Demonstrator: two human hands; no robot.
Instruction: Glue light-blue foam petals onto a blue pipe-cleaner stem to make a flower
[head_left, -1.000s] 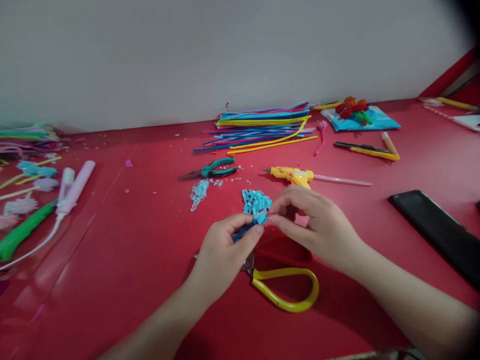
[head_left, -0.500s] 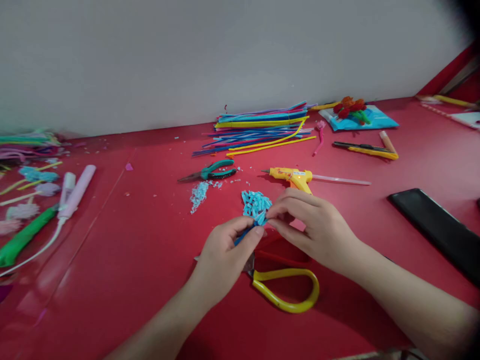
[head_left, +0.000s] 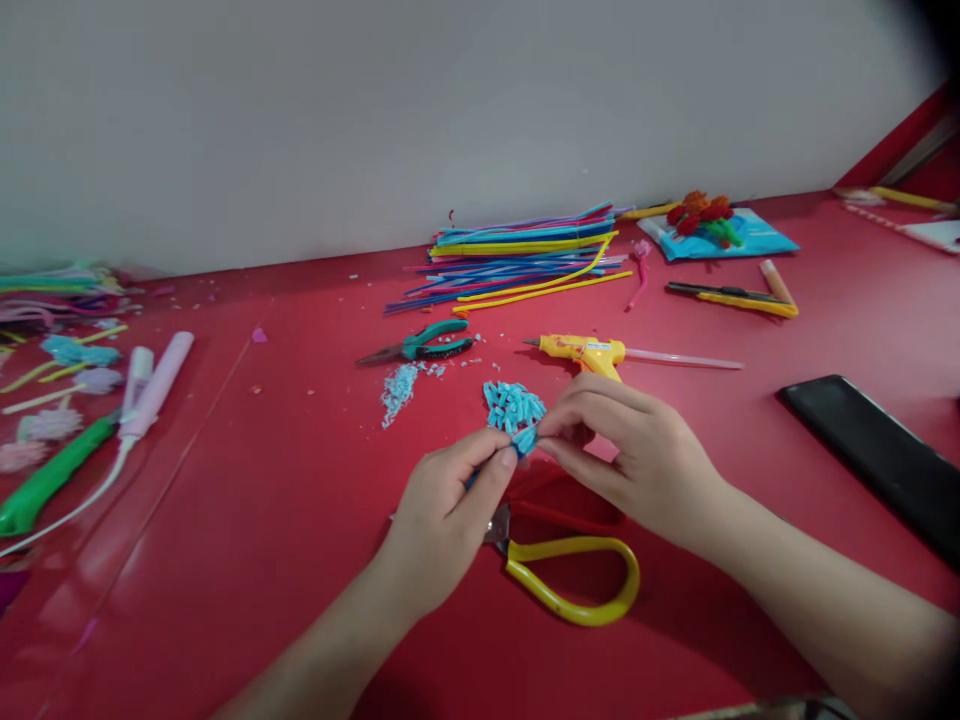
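My left hand (head_left: 442, 510) pinches a dark blue pipe cleaner (head_left: 472, 480) between thumb and forefinger; most of its length is hidden by that hand. At its tip sit light blue pieces (head_left: 525, 438), and the closed fingertips of my right hand (head_left: 637, 440) grip their right end. Just behind the fingers lies a small pile of cut light blue pipe cleaner pieces (head_left: 514, 405). Scissors (head_left: 574, 615) with one yellow and one red handle rest on the table under my hands, their blades mostly covered by the left one.
Beyond the hands are teal pliers (head_left: 435, 340), light blue fluff (head_left: 399, 390) and a yellow glue gun (head_left: 585, 350). Bundled pipe cleaners (head_left: 525, 255) lie by the wall. A black phone (head_left: 870, 450) is at right; a white-corded pink tool (head_left: 161, 380) and a green-handled tool (head_left: 60, 480) are at left.
My fingers have shifted very slightly around the light blue pieces at the pipe cleaner's tip, and a bit more dark blue shows there. Both hands keep their pinch.
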